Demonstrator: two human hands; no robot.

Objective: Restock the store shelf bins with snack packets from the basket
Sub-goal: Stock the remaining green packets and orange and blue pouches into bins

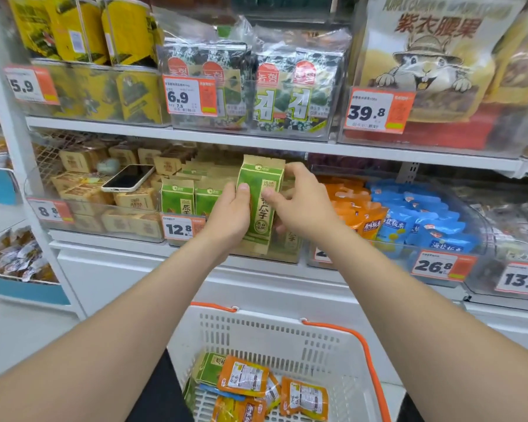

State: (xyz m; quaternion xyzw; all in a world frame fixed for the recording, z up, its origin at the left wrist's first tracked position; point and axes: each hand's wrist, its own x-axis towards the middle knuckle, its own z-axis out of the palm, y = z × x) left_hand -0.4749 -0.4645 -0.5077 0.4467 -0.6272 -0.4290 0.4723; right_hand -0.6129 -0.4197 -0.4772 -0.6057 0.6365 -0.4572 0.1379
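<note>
Reaching forward, fingers of left hand point(230, 215) and right hand point(306, 206) clamped on green packet point(262, 190).

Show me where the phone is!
In the head view, the phone is on the left side. It lies on top of the brown packets, just left of the green packets.

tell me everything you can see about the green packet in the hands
The green packet is a tall paper-looking pouch: green front, brown top and bottom, dark printed characters. It is upright, facing the camera, at the bin of matching packets. The left hand grips its left edge, the right hand its right.
</note>
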